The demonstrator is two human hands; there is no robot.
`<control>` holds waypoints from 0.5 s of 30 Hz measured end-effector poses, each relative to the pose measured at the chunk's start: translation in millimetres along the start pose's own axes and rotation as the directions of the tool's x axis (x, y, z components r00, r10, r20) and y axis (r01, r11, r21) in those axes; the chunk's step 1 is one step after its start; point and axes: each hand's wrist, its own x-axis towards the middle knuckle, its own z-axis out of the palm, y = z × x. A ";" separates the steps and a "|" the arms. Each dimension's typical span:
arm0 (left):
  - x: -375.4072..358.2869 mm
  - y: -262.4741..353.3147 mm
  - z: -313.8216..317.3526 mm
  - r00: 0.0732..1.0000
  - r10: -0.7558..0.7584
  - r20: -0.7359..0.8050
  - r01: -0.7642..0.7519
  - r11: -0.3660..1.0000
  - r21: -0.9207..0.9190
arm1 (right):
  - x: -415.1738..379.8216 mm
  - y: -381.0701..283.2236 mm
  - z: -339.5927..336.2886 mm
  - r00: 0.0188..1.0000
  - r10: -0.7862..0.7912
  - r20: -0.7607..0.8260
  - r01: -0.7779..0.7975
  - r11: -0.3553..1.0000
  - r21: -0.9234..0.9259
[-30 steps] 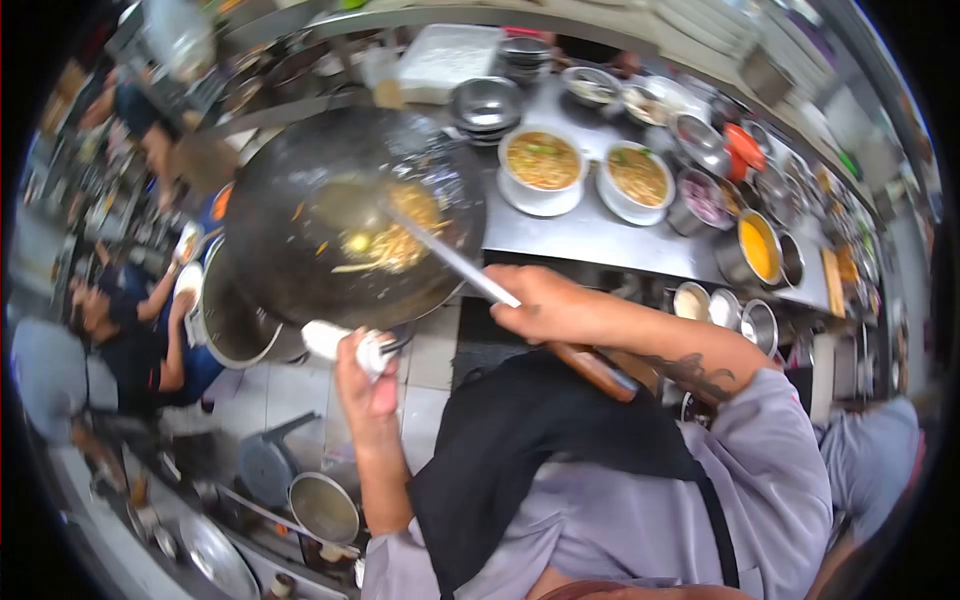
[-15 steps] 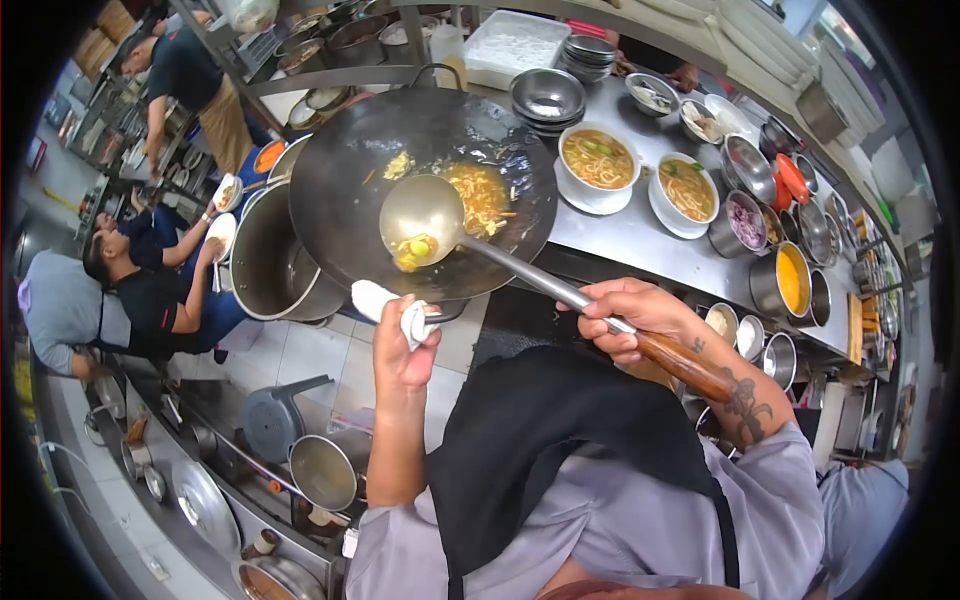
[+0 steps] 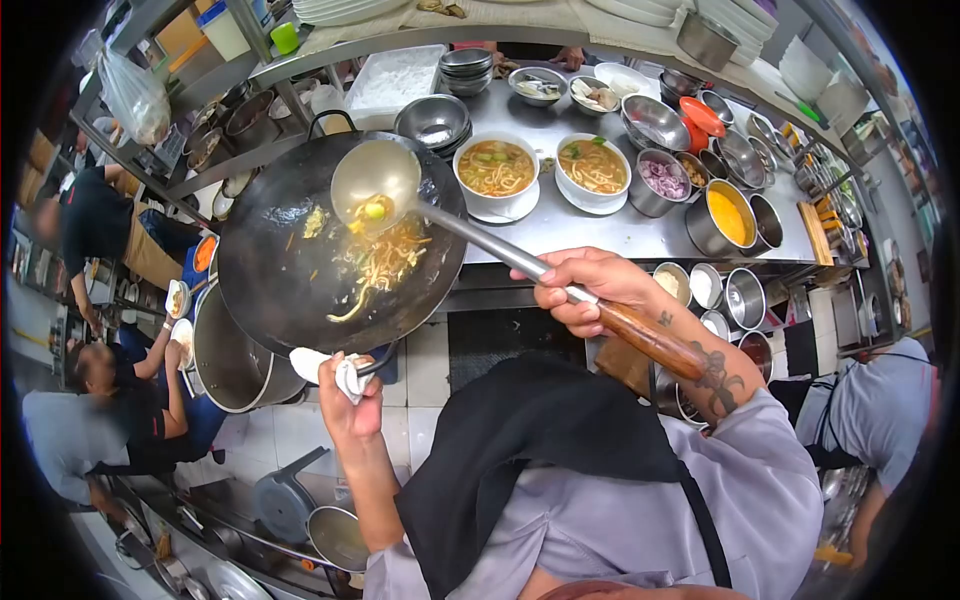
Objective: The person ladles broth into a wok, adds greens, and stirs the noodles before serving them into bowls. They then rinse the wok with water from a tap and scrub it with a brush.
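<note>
My left hand [image 3: 350,400] is closed round the near handle of a big dark wok [image 3: 280,270], with a folded white cloth [image 3: 312,364] between palm and metal. Noodles [image 3: 372,270] with sauce lie in the wok. In my right hand [image 3: 580,285] is a long ladle [image 3: 470,235] with a steel shaft and wooden grip. Its bowl hangs over the wok's far side and holds a few yellow-green pieces [image 3: 375,208]. Right of the wok, two white bowls of noodle soup [image 3: 497,168] [image 3: 592,165] stand on saucers.
Steel pots of chopped onion [image 3: 662,175] and orange liquid [image 3: 728,215] stand on the steel counter [image 3: 590,235]. A large stockpot [image 3: 235,350] is left of the wok. A shelf [image 3: 520,35] crosses above the counter. Co-workers are at the left [image 3: 85,400] and right [image 3: 870,400].
The view has turned rightward, so the scene appears farther left. The ladle's bowl has moved toward the wok's far side, uncovering more noodles. Both hands keep their grips.
</note>
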 end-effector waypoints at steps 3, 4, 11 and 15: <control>0.9 -1.1 2.4 1.000 -0.013 0.005 0.013 1.000 0.024 | -14.2 -6.4 -4.2 0.995 -0.088 -0.045 0.091 0.994 0.055; 1.2 -1.0 2.7 1.000 -0.022 0.015 0.022 0.999 0.024 | -18.2 -7.5 -10.6 0.993 -0.112 -0.028 0.114 0.984 0.134; -2.2 -1.6 10.5 1.000 -0.021 -0.013 0.021 0.999 0.041 | -62.3 -15.3 -52.7 0.900 -0.383 -0.206 0.411 0.904 0.115; -3.6 -2.7 12.7 1.000 -0.006 -0.001 0.006 0.999 0.045 | -81.4 -12.7 -83.4 0.783 -0.439 -0.441 0.392 0.898 -0.197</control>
